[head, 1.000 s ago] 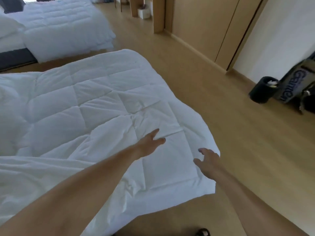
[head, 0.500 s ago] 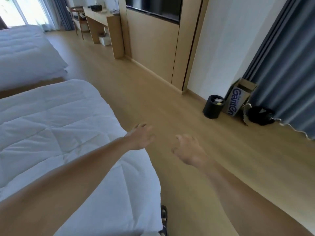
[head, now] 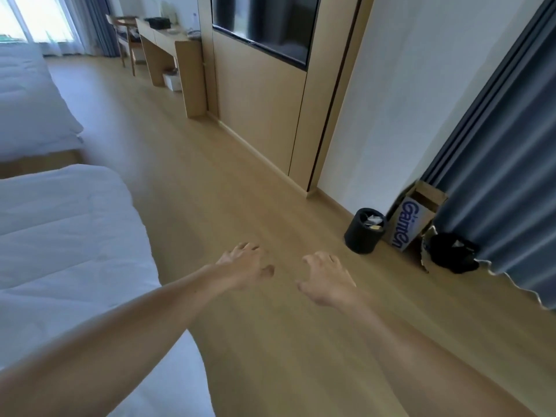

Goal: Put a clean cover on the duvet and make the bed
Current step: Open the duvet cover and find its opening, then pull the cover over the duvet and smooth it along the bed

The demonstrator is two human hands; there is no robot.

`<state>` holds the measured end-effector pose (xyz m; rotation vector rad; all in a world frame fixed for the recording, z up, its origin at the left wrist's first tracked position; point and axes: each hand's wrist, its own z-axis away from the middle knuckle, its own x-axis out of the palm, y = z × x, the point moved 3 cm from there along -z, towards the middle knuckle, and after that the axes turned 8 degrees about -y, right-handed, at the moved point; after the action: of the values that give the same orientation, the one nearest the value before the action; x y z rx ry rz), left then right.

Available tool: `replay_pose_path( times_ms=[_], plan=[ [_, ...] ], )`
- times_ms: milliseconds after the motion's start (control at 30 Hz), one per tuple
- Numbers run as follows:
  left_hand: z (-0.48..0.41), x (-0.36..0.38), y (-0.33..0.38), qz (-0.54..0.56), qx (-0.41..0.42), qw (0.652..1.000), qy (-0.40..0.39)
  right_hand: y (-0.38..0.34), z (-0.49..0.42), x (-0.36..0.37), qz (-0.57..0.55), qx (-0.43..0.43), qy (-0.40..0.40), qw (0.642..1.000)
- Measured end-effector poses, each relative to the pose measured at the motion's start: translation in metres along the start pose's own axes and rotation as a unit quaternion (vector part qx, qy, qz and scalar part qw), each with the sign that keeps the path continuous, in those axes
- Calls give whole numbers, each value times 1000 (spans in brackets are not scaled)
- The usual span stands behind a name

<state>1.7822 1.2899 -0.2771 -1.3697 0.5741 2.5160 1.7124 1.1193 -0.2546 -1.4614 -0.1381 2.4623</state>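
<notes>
The white quilted duvet [head: 69, 254] lies spread over the near bed at the left, its edge hanging toward the floor. My left hand [head: 243, 264] is stretched out over the wooden floor to the right of the duvet, fingers loosely curled, holding nothing. My right hand [head: 326, 279] hovers beside it, also over bare floor, fingers spread and bent, empty. Neither hand touches the duvet. No duvet cover is in view.
A second made bed [head: 30, 103] stands at the far left. A black bin [head: 365, 230], a cardboard box [head: 412, 221] and a black bag [head: 454, 252] sit by the right wall below a grey curtain [head: 505, 164]. A desk [head: 168, 55] and chair stand far back.
My view has swung right from the duvet toward the wall and floor. Both hands lifted off the duvet corner and now hang over the floor.
</notes>
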Motion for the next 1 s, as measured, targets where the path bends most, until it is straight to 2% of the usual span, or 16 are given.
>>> replay_pose_path(
  times_ms=[300, 500, 800, 1000],
  plan=[
    [-145, -89, -47, 0, -82, 997, 10, -19, -194, -77, 41, -89, -25, 995],
    [-212, -140, -88, 59, -167, 984, 13, -47, -316, -123, 88, -147, -58, 983],
    [-283, -209, -215, 138, -276, 950, 44, -166, -476, -169, 156, -253, -111, 948],
    [-331, -229, -337, 162, -313, 936, 7, -264, -576, -183, 175, -262, -131, 940]
  ],
)
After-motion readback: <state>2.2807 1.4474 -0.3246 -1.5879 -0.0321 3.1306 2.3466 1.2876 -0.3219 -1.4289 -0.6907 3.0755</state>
